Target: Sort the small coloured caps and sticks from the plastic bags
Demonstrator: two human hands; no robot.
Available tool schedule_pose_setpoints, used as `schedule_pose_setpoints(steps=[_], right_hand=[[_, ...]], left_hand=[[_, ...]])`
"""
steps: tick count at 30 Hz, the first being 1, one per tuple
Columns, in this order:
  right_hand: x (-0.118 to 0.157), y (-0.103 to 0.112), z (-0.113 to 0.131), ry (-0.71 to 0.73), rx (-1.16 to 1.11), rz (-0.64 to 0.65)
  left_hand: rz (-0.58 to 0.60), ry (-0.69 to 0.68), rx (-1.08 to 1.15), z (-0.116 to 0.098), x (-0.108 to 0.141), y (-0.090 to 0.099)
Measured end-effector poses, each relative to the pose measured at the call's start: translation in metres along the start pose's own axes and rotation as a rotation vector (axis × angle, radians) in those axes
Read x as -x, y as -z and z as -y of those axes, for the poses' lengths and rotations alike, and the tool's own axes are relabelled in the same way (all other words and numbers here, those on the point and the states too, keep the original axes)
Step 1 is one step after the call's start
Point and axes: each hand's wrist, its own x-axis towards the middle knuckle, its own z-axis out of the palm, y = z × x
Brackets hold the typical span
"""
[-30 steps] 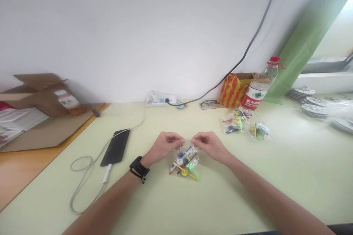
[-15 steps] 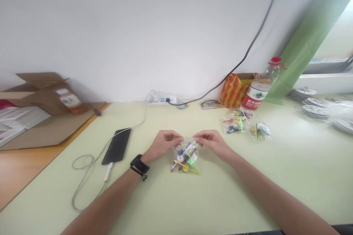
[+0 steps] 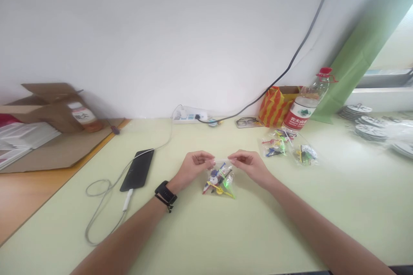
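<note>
From the head view, we pinch a clear bag (image 3: 220,184) by its two far corners.
Our left hand (image 3: 191,169) has thumb and fingers closed on the left corner, our right hand (image 3: 253,169) on the right one, probably so the thin film between them stays straight while the loose weight sits at the near end. The bag is in the middle of the counter (image 3: 200,238), see-through, wrinkled and shiny, with blue, white, yellow, green, red and dark plastic pieces jumbled inside. Similar filled bags (image 3: 276,145) lie to the far right by a bottle (image 3: 298,116), apart from our hands, which seems to give both wrists room; a phone (image 3: 138,171) lies at left.
</note>
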Motion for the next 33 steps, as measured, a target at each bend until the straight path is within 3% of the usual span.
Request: schedule_pose_setpoints(steps=[6, 10, 15, 23, 28, 33], right_hand=[[-0.002, -0.001, -0.008, 0.019, 0.178, -0.019], [-0.001, -0.002, -0.004, 0.022, 0.087, 0.022], [0.001, 0.001, 0.003, -0.005, -0.031, -0.006], [0.002, -0.001, 0.004, 0.030, 0.038, -0.017], [0.004, -0.001, 0.002, 0.105, 0.244, -0.046], [0.007, -0.004, 0.005, 0.125, 0.321, 0.018]], left_hand=[[0.010, -0.024, -0.134, 0.002, -0.002, 0.004], [0.022, -0.068, -0.139, 0.003, -0.004, 0.007], [-0.021, -0.022, -0.051, 0.003, -0.003, 0.008], [-0.055, -0.011, -0.041, -0.002, -0.002, 0.003], [0.039, -0.022, -0.153, -0.005, -0.002, 0.002], [0.105, -0.044, -0.230, -0.004, 0.002, -0.002]])
